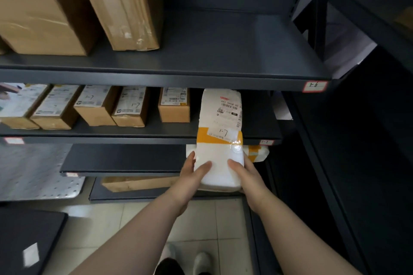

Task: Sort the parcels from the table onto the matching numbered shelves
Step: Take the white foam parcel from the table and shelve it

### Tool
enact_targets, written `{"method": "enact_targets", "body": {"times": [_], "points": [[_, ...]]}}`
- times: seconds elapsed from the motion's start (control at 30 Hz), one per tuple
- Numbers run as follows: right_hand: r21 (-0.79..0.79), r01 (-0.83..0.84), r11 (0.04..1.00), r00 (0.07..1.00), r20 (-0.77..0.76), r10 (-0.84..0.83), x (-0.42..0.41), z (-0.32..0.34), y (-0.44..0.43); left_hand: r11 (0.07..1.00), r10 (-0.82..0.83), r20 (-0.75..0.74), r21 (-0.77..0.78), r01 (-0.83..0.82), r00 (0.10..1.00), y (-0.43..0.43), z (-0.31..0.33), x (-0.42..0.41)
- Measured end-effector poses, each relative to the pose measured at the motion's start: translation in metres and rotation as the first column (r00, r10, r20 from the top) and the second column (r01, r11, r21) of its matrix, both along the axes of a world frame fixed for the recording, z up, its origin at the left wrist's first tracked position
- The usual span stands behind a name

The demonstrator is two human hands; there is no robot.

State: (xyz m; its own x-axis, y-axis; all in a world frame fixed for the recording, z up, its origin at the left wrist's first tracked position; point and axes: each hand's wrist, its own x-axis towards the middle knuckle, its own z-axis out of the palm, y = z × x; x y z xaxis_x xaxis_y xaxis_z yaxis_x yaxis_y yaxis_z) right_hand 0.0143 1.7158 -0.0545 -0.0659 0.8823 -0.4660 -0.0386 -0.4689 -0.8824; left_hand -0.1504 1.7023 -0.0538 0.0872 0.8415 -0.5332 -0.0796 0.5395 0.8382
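Fingers of the left hand (pixel 190 181): curled round the near left corner of the white parcel (pixel 220 118), thumb flat across its top, one finger up along its left edge, the rest out of sight beneath.
Fingers of the right hand (pixel 248 178): curled round the near right corner, thumb on top, the other fingers hidden under the right edge.
Grip overall: a snug two-handed hold, neither hand spread wide.
Head view, parcel position: far part lying on the 1-7 shelf (pixel 134 135), just right of a row of small cardboard boxes (pixel 174 109); near part juts out past the shelf's front edge.
Long axis: front to back, pointing away from the person into the shelf.
Direction from the fingers: the parcel runs forward and slightly upward from both hands; its far end is hidden under the shelf above.
Nearer hand: neither; both sit level at the near end, one on each side.
Markings: "1-7" handwritten on the parcel beside a band of orange tape (pixel 203 136); a 1-7 tag (pixel 267 142) on the shelf edge just right of the parcel; a 1-6 tag (pixel 315 86) on the shelf above.
Step in hand, as a judgement: the parcel is matched and partly placed; a straight push along its length should seat it.
Risk: skewing left toward the nearest box.
Below: a second white and orange parcel (pixel 257 153) on the lower shelf.
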Motion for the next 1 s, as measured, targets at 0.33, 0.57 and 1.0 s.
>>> {"method": "enact_targets", "body": {"times": [0.33, 0.57, 1.0], "points": [[0.041, 0.284, 0.958, 0.957, -0.07, -0.28, 0.0, -0.011, 0.023, 0.995, -0.002, 0.163, 0.1, -0.015, 0.987, 0.032, -0.002, -0.008], [0.11, 0.056, 0.992, 0.998, 0.026, -0.059, 0.002, -0.007, 0.031, 0.99, -0.068, 0.116, 0.131, 0.053, 0.991, 0.033, -0.005, -0.007], [0.471, -0.646, 0.601, 0.434, 0.874, -0.218, 0.018, -0.01, 0.028, 0.464, 0.243, -0.905, 0.423, 0.778, 0.348, 0.042, -0.001, -0.014]]}}
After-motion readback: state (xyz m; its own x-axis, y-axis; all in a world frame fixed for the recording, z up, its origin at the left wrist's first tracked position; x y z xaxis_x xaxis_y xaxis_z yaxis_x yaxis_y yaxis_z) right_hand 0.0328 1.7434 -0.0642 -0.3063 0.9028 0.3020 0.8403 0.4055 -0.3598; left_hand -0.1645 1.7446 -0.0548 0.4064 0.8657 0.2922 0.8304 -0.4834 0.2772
